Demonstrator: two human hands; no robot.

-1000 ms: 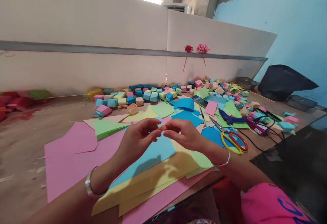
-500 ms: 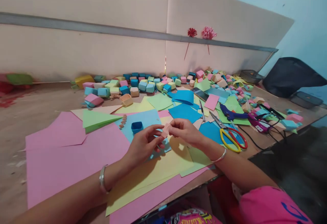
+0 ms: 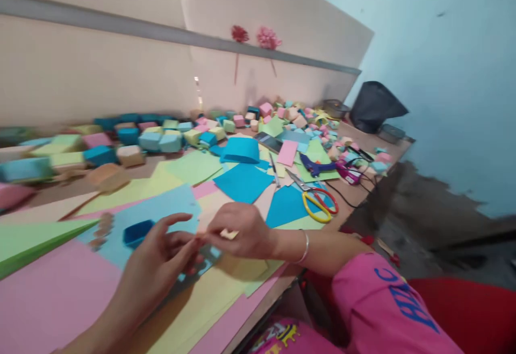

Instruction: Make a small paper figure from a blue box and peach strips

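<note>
My left hand is closed in a pinch, its thumb and a finger meeting the fingertips of my right hand. The small peach paper piece they pinch together is almost wholly hidden by the fingers. A pale scrap shows at my right hand's fingers; whether it is held or lies behind them I cannot tell. Just left of my left hand, an open dark blue paper box stands on a light blue sheet. Beside the box lies a row of small brown pieces.
Scissors with red and yellow handles lie right of my hands, near a pen and a purple glue gun with a cord. Many small coloured paper boxes line the wall. A phone lies among papers.
My view has swung right and closer, so things sit further left. My fingertips have drawn together, and the peach paper piece, visible before between both hands, is now mostly covered.
</note>
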